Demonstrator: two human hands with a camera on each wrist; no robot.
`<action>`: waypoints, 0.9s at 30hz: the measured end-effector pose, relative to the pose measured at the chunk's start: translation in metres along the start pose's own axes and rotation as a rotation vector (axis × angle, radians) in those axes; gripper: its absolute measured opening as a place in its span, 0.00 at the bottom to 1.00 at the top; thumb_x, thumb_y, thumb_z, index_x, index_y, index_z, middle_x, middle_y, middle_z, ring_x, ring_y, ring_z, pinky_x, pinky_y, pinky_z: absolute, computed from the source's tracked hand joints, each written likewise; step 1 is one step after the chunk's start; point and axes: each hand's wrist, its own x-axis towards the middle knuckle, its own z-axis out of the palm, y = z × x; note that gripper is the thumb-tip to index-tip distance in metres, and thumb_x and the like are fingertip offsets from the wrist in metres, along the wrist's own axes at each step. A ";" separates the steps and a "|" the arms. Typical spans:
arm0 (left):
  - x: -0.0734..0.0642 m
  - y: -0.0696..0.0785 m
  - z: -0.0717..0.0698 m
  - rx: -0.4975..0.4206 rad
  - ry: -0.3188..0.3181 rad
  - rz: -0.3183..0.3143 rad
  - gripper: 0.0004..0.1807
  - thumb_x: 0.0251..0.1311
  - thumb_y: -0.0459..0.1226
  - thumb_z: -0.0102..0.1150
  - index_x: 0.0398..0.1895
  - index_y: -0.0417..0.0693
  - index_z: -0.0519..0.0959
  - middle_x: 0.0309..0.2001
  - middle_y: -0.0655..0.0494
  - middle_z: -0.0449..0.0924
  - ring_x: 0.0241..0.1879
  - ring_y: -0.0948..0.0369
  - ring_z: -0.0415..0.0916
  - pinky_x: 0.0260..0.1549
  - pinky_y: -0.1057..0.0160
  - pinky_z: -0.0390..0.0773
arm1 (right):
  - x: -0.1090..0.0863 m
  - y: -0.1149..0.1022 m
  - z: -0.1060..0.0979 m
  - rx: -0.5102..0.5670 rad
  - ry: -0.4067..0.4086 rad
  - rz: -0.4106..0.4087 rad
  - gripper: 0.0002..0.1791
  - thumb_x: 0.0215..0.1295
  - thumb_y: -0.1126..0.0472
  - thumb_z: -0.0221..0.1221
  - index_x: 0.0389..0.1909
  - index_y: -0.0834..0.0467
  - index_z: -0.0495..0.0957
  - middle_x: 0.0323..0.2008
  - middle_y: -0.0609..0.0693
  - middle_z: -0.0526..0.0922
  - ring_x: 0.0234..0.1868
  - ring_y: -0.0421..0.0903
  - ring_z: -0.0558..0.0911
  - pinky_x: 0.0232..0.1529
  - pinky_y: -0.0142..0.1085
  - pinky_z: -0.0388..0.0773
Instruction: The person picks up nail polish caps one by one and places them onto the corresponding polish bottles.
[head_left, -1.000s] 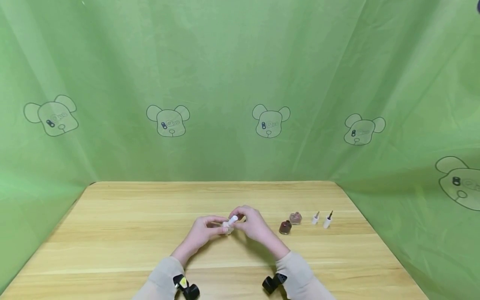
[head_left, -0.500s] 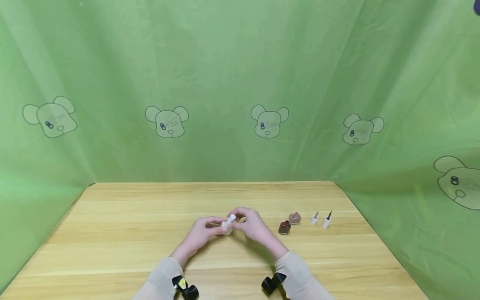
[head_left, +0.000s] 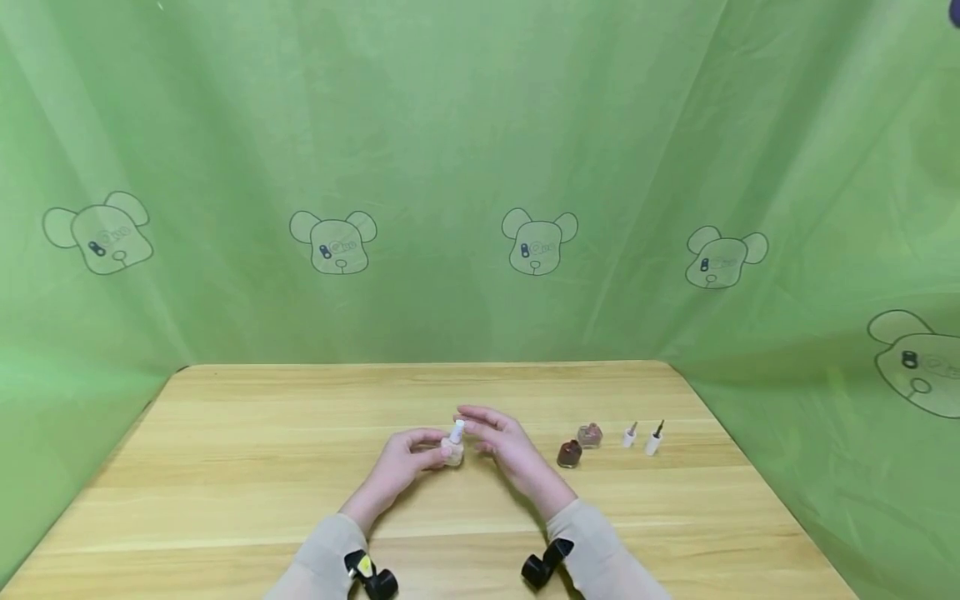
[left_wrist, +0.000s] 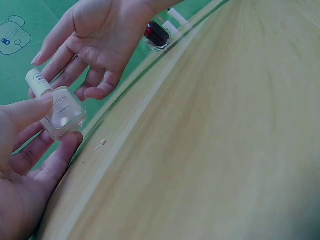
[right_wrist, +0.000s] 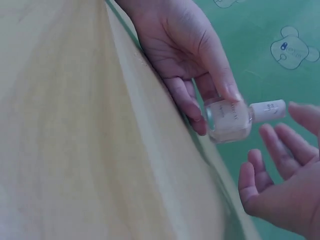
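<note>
My left hand (head_left: 401,460) pinches a clear nail polish bottle (head_left: 452,454) with pale, milky polish between thumb and fingers. Its white cap (right_wrist: 269,111) sits on the neck, and printed lettering shows on the glass (left_wrist: 65,112) in the left wrist view. Just right of the cap is my right hand (head_left: 510,446), fingers spread and relaxed, holding nothing. In the right wrist view its fingertips (right_wrist: 267,132) are close to the cap. Part of the bottle is covered by my left thumb (left_wrist: 30,112).
Right of my hands stand an uncapped dark red polish bottle (head_left: 570,454) and an uncapped pinkish one (head_left: 589,436). Beyond them two white brush caps (head_left: 629,437) stand bristles up. A small pale smear (left_wrist: 101,144) marks the wooden table (head_left: 300,417). Green curtain (head_left: 442,125) surrounds it.
My right hand has let go of the white cap and its fingers have spread. The bottle, tilted to the right before, now stands more upright in my left hand.
</note>
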 end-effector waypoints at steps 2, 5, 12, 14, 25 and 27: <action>0.000 0.000 0.000 -0.001 -0.013 0.003 0.23 0.59 0.37 0.66 0.55 0.32 0.77 0.52 0.37 0.81 0.44 0.59 0.83 0.46 0.62 0.84 | 0.001 0.003 0.000 0.030 -0.030 0.004 0.27 0.64 0.59 0.61 0.64 0.60 0.71 0.63 0.54 0.76 0.49 0.41 0.79 0.49 0.36 0.75; 0.000 -0.001 0.000 0.009 -0.019 0.010 0.22 0.60 0.37 0.65 0.54 0.32 0.77 0.52 0.38 0.81 0.43 0.61 0.83 0.45 0.63 0.84 | 0.002 0.007 0.000 0.041 -0.063 -0.001 0.27 0.63 0.60 0.61 0.63 0.61 0.71 0.61 0.50 0.79 0.45 0.38 0.80 0.46 0.34 0.75; 0.000 -0.001 0.000 0.020 -0.028 0.015 0.22 0.60 0.36 0.65 0.53 0.32 0.78 0.51 0.38 0.82 0.42 0.63 0.82 0.44 0.65 0.84 | 0.003 0.012 -0.001 0.042 -0.082 -0.016 0.24 0.64 0.62 0.61 0.61 0.64 0.73 0.53 0.45 0.85 0.46 0.36 0.81 0.47 0.32 0.75; 0.000 -0.001 0.000 0.028 -0.029 0.021 0.21 0.60 0.36 0.65 0.53 0.31 0.78 0.51 0.38 0.82 0.42 0.63 0.82 0.43 0.65 0.84 | 0.004 0.013 -0.001 0.043 -0.075 -0.020 0.24 0.64 0.63 0.61 0.60 0.65 0.73 0.51 0.44 0.86 0.46 0.36 0.81 0.47 0.32 0.75; -0.001 0.001 0.000 0.078 -0.031 0.034 0.20 0.60 0.37 0.65 0.52 0.33 0.79 0.52 0.37 0.82 0.42 0.62 0.82 0.43 0.66 0.84 | 0.004 0.016 0.002 0.104 0.012 -0.006 0.11 0.59 0.68 0.63 0.42 0.55 0.82 0.41 0.41 0.88 0.41 0.38 0.82 0.43 0.32 0.75; -0.001 0.000 0.000 0.082 -0.030 0.033 0.20 0.59 0.37 0.65 0.52 0.34 0.79 0.51 0.38 0.82 0.42 0.62 0.82 0.43 0.66 0.84 | 0.003 0.016 0.003 0.117 0.021 -0.001 0.10 0.58 0.69 0.63 0.37 0.52 0.81 0.38 0.41 0.87 0.40 0.38 0.81 0.43 0.32 0.75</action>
